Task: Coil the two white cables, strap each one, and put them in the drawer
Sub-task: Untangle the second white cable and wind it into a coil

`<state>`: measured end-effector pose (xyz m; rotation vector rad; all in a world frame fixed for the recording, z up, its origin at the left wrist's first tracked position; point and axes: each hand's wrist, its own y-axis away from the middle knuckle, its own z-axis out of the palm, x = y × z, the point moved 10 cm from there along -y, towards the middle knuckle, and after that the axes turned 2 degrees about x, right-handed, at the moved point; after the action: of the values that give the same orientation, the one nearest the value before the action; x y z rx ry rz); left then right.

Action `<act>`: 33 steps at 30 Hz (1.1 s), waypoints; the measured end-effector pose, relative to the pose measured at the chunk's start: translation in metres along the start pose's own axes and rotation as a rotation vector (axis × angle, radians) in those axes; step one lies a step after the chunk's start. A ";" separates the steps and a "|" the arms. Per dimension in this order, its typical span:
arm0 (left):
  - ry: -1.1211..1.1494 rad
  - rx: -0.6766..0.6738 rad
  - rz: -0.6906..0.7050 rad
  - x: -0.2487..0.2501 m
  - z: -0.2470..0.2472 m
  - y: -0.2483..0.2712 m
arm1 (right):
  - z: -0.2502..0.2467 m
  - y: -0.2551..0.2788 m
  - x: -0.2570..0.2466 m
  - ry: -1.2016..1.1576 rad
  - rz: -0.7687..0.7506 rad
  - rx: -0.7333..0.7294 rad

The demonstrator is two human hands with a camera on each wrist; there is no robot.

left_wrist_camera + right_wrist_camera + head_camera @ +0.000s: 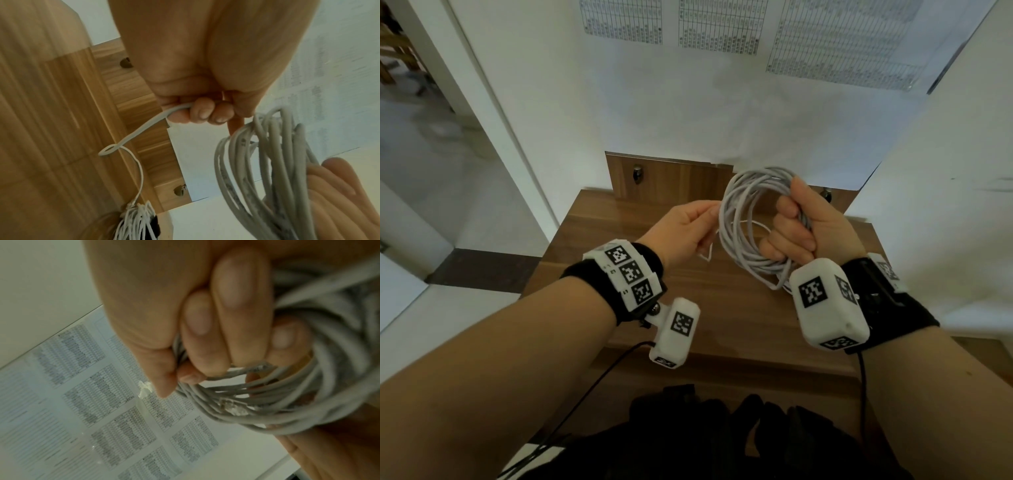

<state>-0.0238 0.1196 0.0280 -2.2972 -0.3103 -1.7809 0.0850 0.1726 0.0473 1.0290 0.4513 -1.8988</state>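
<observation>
Forearms: both reach out over the wooden table (722, 329), each wrist wearing a black band with white marker blocks.
Right hand (801, 229): fist wrapped round one side of the coiled cable (743, 219), held upright in the air above the far half of the table.
Left hand (681, 229): thumb and fingers pinched on a thin white strap (148, 123) right beside the coil's left side; a small loop shows at the strap's free end.
Second cable (135, 222): white bundle on the table, seen only in the left wrist view; whether strapped, cannot tell.
Connector (234, 407): clear plug lying loose against the loops.
Drawer: not visible.
Risk, loops: coil is unbound, so a slackened fist would probably let the turns spring apart.
Risk, strap: thin and held only at the fingertips, so it could slip while being threaded.
Risk, plug: free end may snag or pull out a turn.
</observation>
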 end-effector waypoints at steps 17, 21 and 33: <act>-0.365 -0.088 -0.007 -0.031 0.015 0.022 | -0.022 0.002 -0.053 -0.111 -0.280 0.150; -0.509 -0.166 -0.040 -0.045 0.021 0.025 | -0.034 0.003 -0.061 -0.147 -0.312 0.223; -1.025 -0.488 0.364 0.017 0.078 0.028 | -0.059 0.017 -0.054 -0.082 -0.394 0.682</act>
<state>0.0607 0.1162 0.0246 -3.1584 0.4286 -0.4178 0.1409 0.2316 0.0582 1.3550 -0.0720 -2.5246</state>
